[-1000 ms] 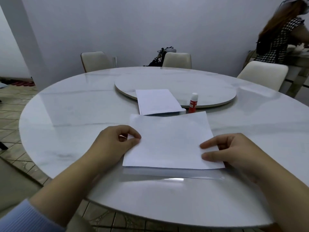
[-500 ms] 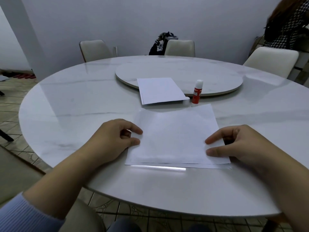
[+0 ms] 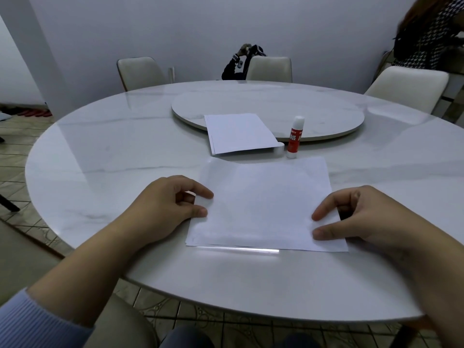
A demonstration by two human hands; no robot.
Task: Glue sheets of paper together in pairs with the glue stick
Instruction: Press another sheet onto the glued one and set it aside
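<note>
The glue stick (image 3: 294,137) stands upright with its white cap on, at the rim of the turntable (image 3: 271,106). Just left of the glue stick lies the paper stack (image 3: 238,133), half on the turntable. Nearer than the glue stick, the paper sheet (image 3: 266,204) lies flat — the left hand (image 3: 165,204) pinches its left edge, the right hand (image 3: 356,217) pinches its right edge

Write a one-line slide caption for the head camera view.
Both hands, left hand and right hand, pinch the side edges of paper sheets near a glue stick.
</note>
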